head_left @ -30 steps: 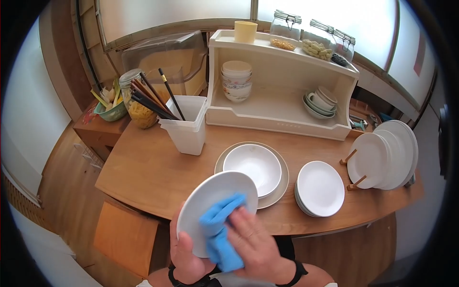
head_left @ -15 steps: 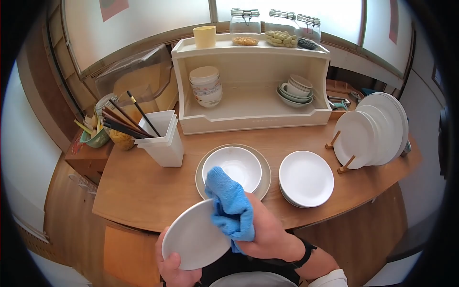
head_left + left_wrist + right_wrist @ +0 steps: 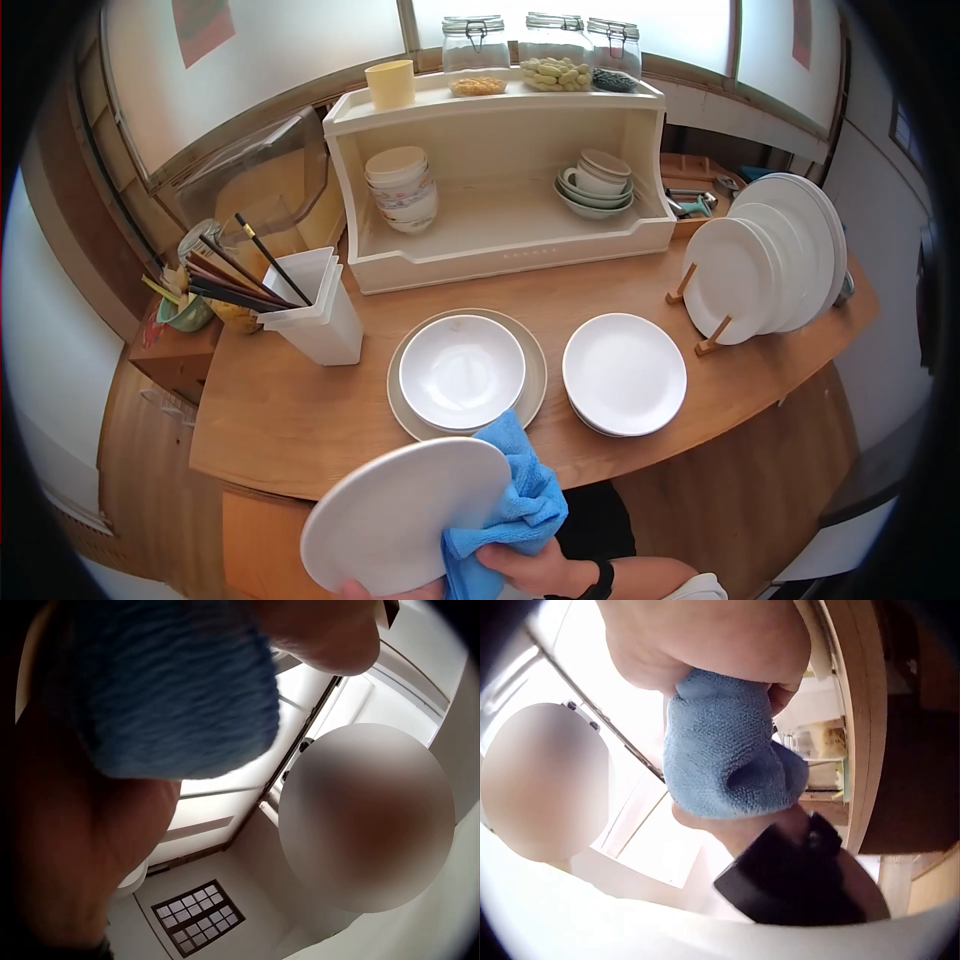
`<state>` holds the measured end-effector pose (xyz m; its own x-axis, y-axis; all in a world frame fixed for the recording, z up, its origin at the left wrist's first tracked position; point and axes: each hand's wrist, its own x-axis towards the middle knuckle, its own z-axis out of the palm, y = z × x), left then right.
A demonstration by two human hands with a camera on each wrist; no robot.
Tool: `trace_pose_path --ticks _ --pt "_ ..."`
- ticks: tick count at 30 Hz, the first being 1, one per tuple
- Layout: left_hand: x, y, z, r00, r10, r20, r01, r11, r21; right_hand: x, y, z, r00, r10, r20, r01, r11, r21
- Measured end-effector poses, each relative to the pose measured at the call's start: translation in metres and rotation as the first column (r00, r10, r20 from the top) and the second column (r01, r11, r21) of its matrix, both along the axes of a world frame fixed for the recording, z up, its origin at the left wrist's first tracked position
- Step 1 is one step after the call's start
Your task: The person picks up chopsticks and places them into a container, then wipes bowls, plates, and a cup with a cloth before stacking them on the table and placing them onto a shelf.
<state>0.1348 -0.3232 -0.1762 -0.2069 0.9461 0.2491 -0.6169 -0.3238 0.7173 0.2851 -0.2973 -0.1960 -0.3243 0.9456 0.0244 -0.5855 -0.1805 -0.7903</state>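
Observation:
A white plate (image 3: pixel 400 515) is held tilted above the table's front edge, its face toward the head camera. Only part of my left hand (image 3: pixel 395 592) shows at the plate's lower rim, the thumb lapping over the edge; the plate hides the other fingers. My right hand (image 3: pixel 535 568) grips a blue cloth (image 3: pixel 520 500), which is folded around the plate's right rim. In the right wrist view the bunched cloth (image 3: pixel 724 742) lies between the two hands. Just beyond the plate, a white bowl (image 3: pixel 462 370) sits on a larger rimmed plate (image 3: pixel 537 385).
A stack of white plates (image 3: pixel 625 372) stands right of the bowl. Farther right, upright plates (image 3: pixel 735 280) lean in a wooden rack. A white container (image 3: pixel 325 325) of chopsticks stands left. Behind is a cream shelf (image 3: pixel 510 258) with bowls, cups and glass jars.
The cloth has moved from the plate's face to its right rim. The plate has turned, shifting lower and left in view. The head view has swung right.

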Motion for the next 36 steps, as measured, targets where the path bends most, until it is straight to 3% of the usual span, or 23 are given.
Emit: trace_pose_path --ticks 1,4,6,7,8,10,11,13,14,16,17,19,20,22,25,28,30,31,32,33,34,35,36 --pt "-0.003 0.000 -0.008 0.995 0.000 -0.102 0.004 0.999 0.034 -0.003 -0.001 0.001 0.991 0.037 -0.131 -0.055 0.989 -0.140" --pt "-0.014 -0.003 -0.032 0.919 0.033 -0.393 0.024 0.990 0.140 0.013 0.024 0.004 0.989 0.146 -0.032 -0.149 0.978 -0.146" --pt "-0.013 0.003 -0.027 0.822 0.073 -0.565 0.055 0.977 0.207 0.024 0.036 0.014 0.995 0.058 0.077 -0.063 0.996 0.070" --pt "-0.009 0.007 -0.016 0.931 0.000 -0.366 0.118 0.946 0.301 0.035 0.043 0.019 0.986 0.003 0.167 -0.046 0.967 0.251" --pt "-0.006 0.013 0.002 0.948 0.021 -0.317 0.091 0.939 0.332 0.047 0.042 0.032 0.919 -0.150 0.365 -0.014 0.913 0.409" --pt "-0.027 0.023 0.012 0.915 -0.051 -0.400 0.189 0.931 0.313 0.055 0.054 0.066 0.932 -0.112 0.346 -0.087 0.855 0.512" --pt "-0.036 0.023 0.008 0.896 -0.058 -0.441 0.187 0.948 0.256 0.049 0.053 0.067 0.932 -0.116 0.344 -0.083 0.855 0.513" --pt "-0.039 0.025 0.003 0.937 -0.027 -0.347 0.118 0.963 0.241 0.027 0.049 0.065 0.994 -0.047 -0.098 0.054 0.997 0.063" --pt "-0.036 0.025 0.003 0.965 -0.038 -0.261 0.103 0.965 0.240 0.022 0.044 0.050 0.994 -0.054 -0.100 0.061 0.996 0.064" --pt "-0.024 0.010 -0.013 0.991 -0.034 -0.131 0.050 0.991 0.122 0.011 0.030 0.004 0.854 -0.427 0.298 0.246 0.835 0.491" --pt "-0.017 0.005 -0.019 1.000 -0.006 -0.003 0.006 1.000 -0.006 0.001 0.022 0.000 0.935 -0.305 0.179 0.244 0.922 0.300" --pt "0.007 0.006 0.005 0.999 -0.053 0.000 0.053 0.998 -0.032 -0.014 0.011 -0.007 0.985 -0.172 -0.019 0.172 0.985 -0.010" --pt "0.013 0.006 0.013 0.996 -0.091 0.009 0.092 0.994 -0.057 -0.016 0.011 -0.007 0.984 -0.179 -0.021 0.179 0.984 -0.015" --pt "0.002 0.002 -0.016 0.996 -0.078 -0.044 0.074 0.993 -0.093 -0.015 0.017 0.001 0.997 -0.054 -0.057 0.045 0.988 -0.151" --pt "-0.023 0.001 -0.045 0.989 -0.042 -0.145 0.021 0.989 -0.147 0.013 0.041 0.016 0.996 -0.023 0.084 0.021 0.999 0.028" --pt "-0.041 0.008 -0.033 0.996 -0.011 -0.084 0.016 0.998 0.053 0.024 0.048 0.025 0.983 -0.082 0.165 0.047 0.978 0.205" --pt "-0.042 0.023 -0.006 0.923 -0.081 -0.376 0.186 0.950 0.251 0.025 0.050 0.025 0.972 -0.177 0.154 0.115 0.931 0.345" --pt "-0.036 0.022 -0.005 0.975 -0.074 -0.209 0.116 0.973 0.198 0.025 0.051 0.025 0.965 -0.223 0.141 0.147 0.899 0.413" --pt "-0.031 0.021 -0.005 0.975 -0.076 -0.211 0.119 0.972 0.200 0.024 0.051 0.026 0.955 -0.269 0.124 0.180 0.859 0.479" --pt "-0.026 0.019 -0.006 0.996 -0.092 -0.024 0.094 0.989 0.113 0.018 0.040 0.028 0.830 -0.508 0.228 0.271 0.726 0.633" --pt "-0.017 0.018 -0.003 0.983 -0.087 0.163 0.085 0.996 0.020 0.008 0.033 0.023 0.828 -0.513 0.226 0.276 0.723 0.633" --pt "-0.004 0.018 -0.001 0.910 -0.174 0.377 0.143 0.984 0.110 -0.003 0.026 0.017 0.890 -0.430 0.149 0.332 0.837 0.435" --pt "-0.001 0.015 0.000 0.911 -0.176 0.373 0.147 0.983 0.106 -0.011 0.018 0.010 0.932 -0.360 0.045 0.343 0.915 0.211"
